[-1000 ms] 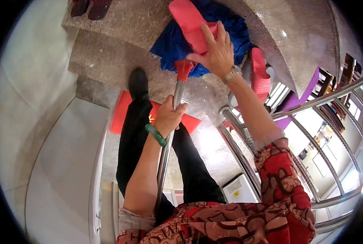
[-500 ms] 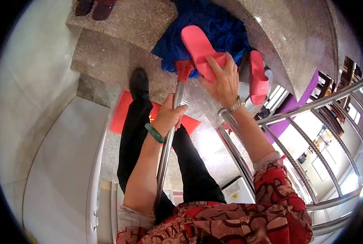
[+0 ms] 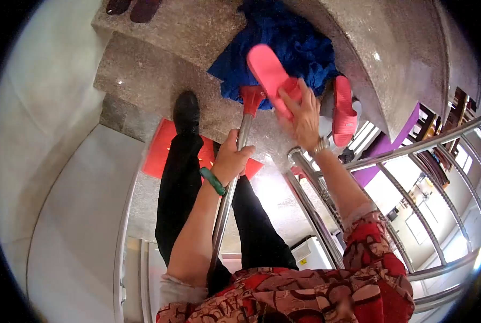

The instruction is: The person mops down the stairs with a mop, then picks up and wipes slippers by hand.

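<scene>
My left hand, with a green bangle at its wrist, is wrapped round the metal pole of a mop. A red socket joins the pole to the blue mop cloth, which lies spread on a stair step. My right hand grips a pink slipper by its strap end, over the near part of the blue cloth. A second pink slipper rests to the right, on top of a grey and white shoe.
Stone steps rise ahead, with dark slippers at the top left. A metal railing curves along the right. A red mat lies under my feet. A white panel stands at the left.
The pink slipper in my right hand has moved down toward me and slightly right, uncovering more of the blue cloth. My left hand stays on the pole.
</scene>
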Action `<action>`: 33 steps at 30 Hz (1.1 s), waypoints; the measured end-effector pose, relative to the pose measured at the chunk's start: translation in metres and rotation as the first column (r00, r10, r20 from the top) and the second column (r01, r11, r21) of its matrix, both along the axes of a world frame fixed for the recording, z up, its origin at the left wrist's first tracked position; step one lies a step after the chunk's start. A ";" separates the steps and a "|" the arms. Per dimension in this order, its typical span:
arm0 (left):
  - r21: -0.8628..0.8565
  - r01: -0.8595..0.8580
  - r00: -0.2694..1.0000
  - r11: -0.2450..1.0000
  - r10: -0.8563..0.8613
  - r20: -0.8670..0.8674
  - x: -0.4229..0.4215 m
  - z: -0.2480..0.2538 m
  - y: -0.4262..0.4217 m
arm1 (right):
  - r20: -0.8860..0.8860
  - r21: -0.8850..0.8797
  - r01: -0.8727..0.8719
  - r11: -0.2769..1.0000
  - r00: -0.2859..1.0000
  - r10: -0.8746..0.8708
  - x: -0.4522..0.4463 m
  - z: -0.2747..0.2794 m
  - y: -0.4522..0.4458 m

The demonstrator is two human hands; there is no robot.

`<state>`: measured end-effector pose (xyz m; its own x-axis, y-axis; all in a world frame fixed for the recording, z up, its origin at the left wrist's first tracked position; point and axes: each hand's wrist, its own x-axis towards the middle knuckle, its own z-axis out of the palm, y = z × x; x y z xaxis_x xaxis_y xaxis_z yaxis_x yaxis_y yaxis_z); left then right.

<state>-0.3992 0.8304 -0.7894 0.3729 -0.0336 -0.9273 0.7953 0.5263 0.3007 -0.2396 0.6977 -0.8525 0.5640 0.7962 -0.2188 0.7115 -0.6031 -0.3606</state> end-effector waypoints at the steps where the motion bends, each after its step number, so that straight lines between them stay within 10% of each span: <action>1: -0.015 -0.009 1.000 1.000 0.009 -0.012 0.003 -0.001 0.000 | 0.047 0.048 -0.004 0.999 0.999 0.002 0.013 -0.013 0.019; 7: -0.056 -0.091 0.996 0.994 0.092 0.013 0.015 -0.006 0.007 | 0.211 0.093 -0.011 0.996 0.977 -0.009 0.067 -0.057 0.133; 11: -0.026 0.002 1.000 1.000 -0.002 -0.018 0.010 -0.003 0.012 | 0.128 0.023 0.059 0.998 0.990 -0.062 0.009 -0.011 0.015; 20: -0.053 -0.049 0.999 0.997 0.047 -0.025 0.022 -0.014 -0.010 | 0.199 0.156 -0.041 0.987 0.980 0.009 0.070 -0.076 0.120; 27: -0.063 -0.066 0.998 0.996 0.065 -0.008 0.023 0.004 0.009 | 0.053 0.088 -0.018 0.996 0.999 0.013 0.033 -0.003 0.004; 33: -0.076 -0.050 0.998 0.996 0.049 -0.027 0.033 0.016 0.020 | 0.200 0.231 -0.136 0.963 0.976 0.090 0.081 -0.034 0.130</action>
